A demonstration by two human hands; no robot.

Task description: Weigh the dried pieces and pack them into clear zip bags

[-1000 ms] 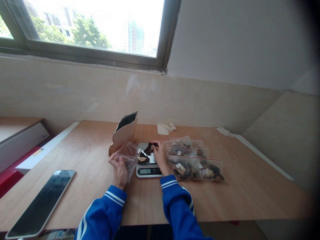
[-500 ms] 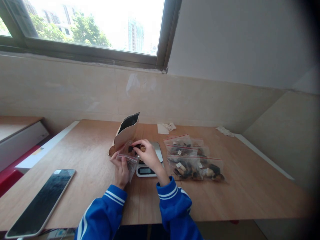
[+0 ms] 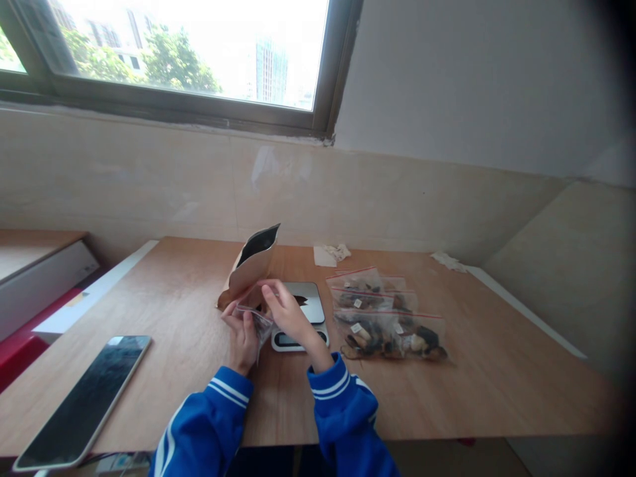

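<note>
My left hand [image 3: 242, 336] grips a small clear zip bag [image 3: 253, 317] and holds it upright in front of the kitchen scale [image 3: 304, 313]. My right hand [image 3: 284, 309] is at the bag's mouth with the fingers curled over it. What the fingers hold, if anything, is hidden. One dark piece [image 3: 301, 300] lies on the scale's platform. An open brown paper pouch [image 3: 251, 265] stands just behind my hands.
Several filled clear zip bags with red seals [image 3: 385, 317] lie right of the scale. A phone [image 3: 84, 401] lies face up at the table's front left. Crumpled white paper [image 3: 330, 254] and another scrap [image 3: 447, 261] lie near the wall.
My right hand left the scale with dark pieces and moved left to the bag's mouth. Fewer pieces lie on the scale now. My left hand stayed on the bag.
</note>
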